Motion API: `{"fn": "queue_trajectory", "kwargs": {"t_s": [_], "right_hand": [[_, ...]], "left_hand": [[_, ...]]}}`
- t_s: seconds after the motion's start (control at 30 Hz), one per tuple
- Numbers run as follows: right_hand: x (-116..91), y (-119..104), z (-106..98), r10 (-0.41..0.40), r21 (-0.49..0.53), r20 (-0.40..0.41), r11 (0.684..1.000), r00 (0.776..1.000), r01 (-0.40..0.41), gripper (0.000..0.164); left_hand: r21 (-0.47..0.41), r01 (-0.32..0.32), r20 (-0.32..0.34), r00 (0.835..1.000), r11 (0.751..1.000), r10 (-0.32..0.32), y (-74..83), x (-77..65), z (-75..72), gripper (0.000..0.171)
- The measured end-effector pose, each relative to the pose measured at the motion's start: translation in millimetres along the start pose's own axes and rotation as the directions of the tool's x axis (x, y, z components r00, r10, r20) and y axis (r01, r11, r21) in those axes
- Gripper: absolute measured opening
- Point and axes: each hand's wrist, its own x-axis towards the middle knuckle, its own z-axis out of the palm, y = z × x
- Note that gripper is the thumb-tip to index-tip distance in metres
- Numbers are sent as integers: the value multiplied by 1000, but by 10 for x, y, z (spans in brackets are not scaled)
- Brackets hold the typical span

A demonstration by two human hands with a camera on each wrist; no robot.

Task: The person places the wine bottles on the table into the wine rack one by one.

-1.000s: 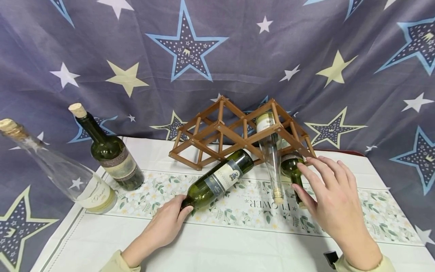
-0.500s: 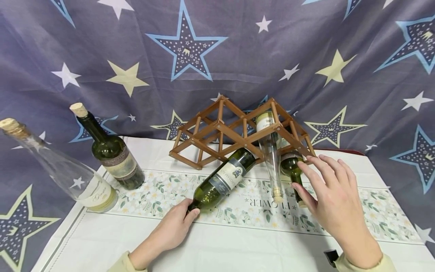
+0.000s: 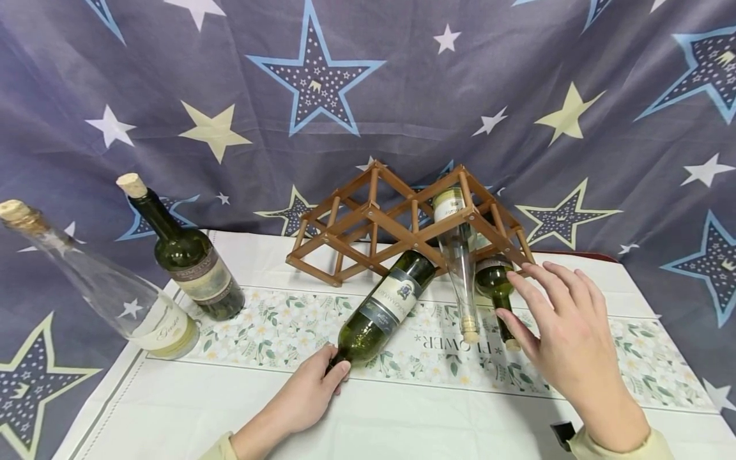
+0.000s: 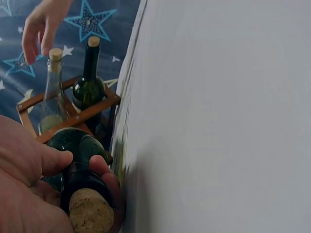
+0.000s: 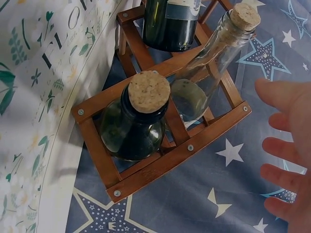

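My left hand point(image 3: 310, 390) grips a green wine bottle point(image 3: 386, 308) by its neck; its base points up at the front of the wooden wine rack point(image 3: 397, 233). In the left wrist view the bottle's cork point(image 4: 91, 211) shows beyond my fingers. My right hand point(image 3: 569, 332) has its fingers spread and holds nothing, beside the rack's right end. Close to it are two bottles lodged in the rack with their necks toward me: a clear bottle point(image 3: 460, 275) and a dark green bottle point(image 3: 496, 281), both corked.
At the left stand a clear corked bottle point(image 3: 149, 313) and a dark green corked bottle point(image 3: 204, 275). A white tablecloth point(image 3: 437, 415) with a flowered band covers the table. A star-patterned curtain point(image 3: 402, 115) hangs right behind the rack.
My left hand has moved right with the green wine bottle, whose neck has swung right while its base has shifted slightly right along the rack's front. My right hand has hardly moved.
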Motion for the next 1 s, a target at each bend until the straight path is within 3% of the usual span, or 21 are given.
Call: {"fn": "queue_trajectory", "kwargs": {"t_s": [0.23, 0.5, 0.63, 0.87, 0.93, 1.0], "right_hand": [[-4, 34, 7, 4, -16, -13, 1000, 1000, -5, 56], [-33, 79, -5, 24, -29, 22, 999, 999, -23, 61], [-48, 108, -9, 37, -30, 39, 999, 999, -36, 63], [-51, 140, -9, 52, -35, 49, 998, 997, -51, 65], [-52, 148, -6, 54, -37, 44, 998, 998, -52, 65], [-54, 159, -7, 59, -41, 47, 998, 997, -57, 65]], "left_hand": [[-159, 10, 63, 998, 987, 0, 27, -13, 18, 31], [-347, 64, 153, 988, 935, -11, 35, -5, 34, 30], [-438, 103, 187, 982, 893, -22, 36, -6, 51, 32], [-594, 192, 286, 958, 781, -17, 73, -21, 82, 30], [-618, 208, 309, 951, 758, -10, 85, -24, 96, 30], [-627, 206, 316, 949, 751, 4, 98, -26, 117, 30]]}}
